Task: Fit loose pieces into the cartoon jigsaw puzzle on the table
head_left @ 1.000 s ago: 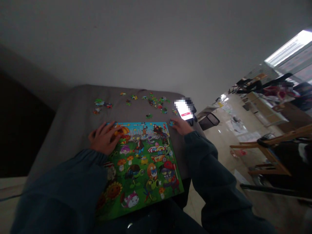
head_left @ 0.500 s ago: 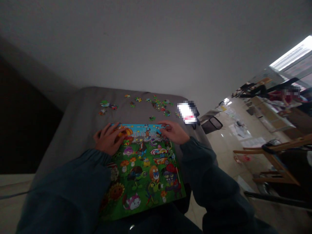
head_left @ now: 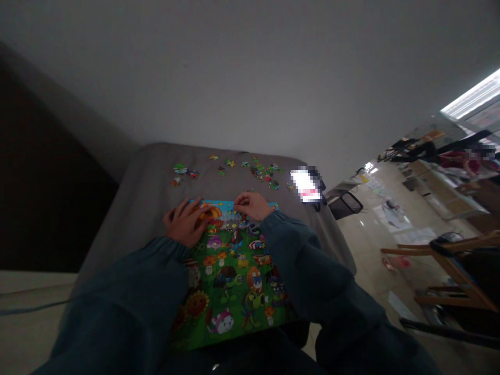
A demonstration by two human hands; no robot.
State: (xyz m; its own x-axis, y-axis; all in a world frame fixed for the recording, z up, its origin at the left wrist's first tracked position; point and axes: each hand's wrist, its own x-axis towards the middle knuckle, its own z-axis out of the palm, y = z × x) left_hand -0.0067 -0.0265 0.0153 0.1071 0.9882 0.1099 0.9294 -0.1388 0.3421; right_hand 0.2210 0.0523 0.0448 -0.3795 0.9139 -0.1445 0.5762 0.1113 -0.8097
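A colourful jigsaw puzzle (head_left: 227,299) with cartoon plants and zombies lies at the near edge of a grey cloth-covered surface. Spread over its upper left corner, my left hand (head_left: 184,224) rests with fingers apart. My right hand (head_left: 253,205) is over the blue strip along the puzzle's far edge, its thumb and fingertips pinched together. Whatever may be between those fingertips is too small to make out. Beyond the puzzle, several loose jigsaw pieces (head_left: 267,173) are scattered, with a smaller group of pieces (head_left: 181,169) further left.
A lit phone (head_left: 304,183), partly blurred out, is at the right end of the grey cloth (head_left: 144,208). A pale wall (head_left: 234,78) rises behind. To the right are a wooden chair (head_left: 449,260) and a tiled floor (head_left: 371,250), with a person in the background.
My right hand has moved left along the puzzle's far edge, from its upper right corner towards the middle. My left hand stays on the upper left corner. The whole view has shifted slightly.
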